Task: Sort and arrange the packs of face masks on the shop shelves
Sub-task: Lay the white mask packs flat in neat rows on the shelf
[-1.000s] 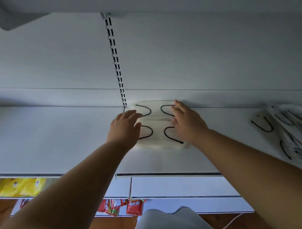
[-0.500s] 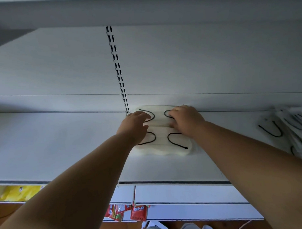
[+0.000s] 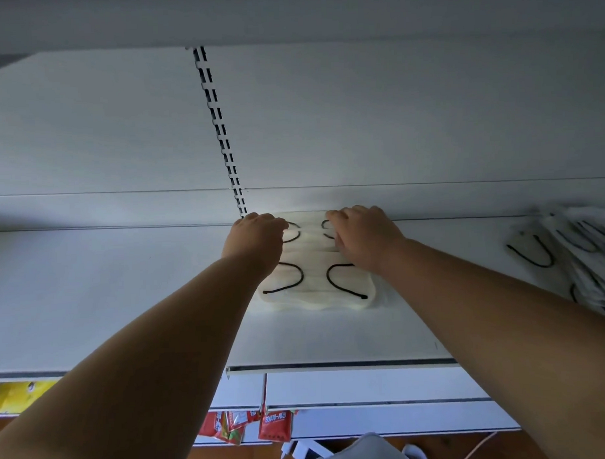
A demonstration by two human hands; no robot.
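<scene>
- Head view: both hands are on the stack of mask packs [image 3: 318, 287], which sits on the white shelf [image 3: 125, 304] pushed up against the back panel, just right of the slotted upright [image 3: 222, 129].
- The left hand [image 3: 257, 237] has its fingers curled over the stack's far left edge. The right hand [image 3: 363, 237] has its fingers bent down onto the far right part. Whether either thumb is hooked underneath, I honestly can't tell.
- Risk as I see it: the packs look slippery and soft, so squeezing from the back only could make the near ones fan out or slide toward the shelf's front lip.
- The loose pile of packs [image 3: 583, 254] at far right already looks messy, so a stray elbow could knock it off.
</scene>
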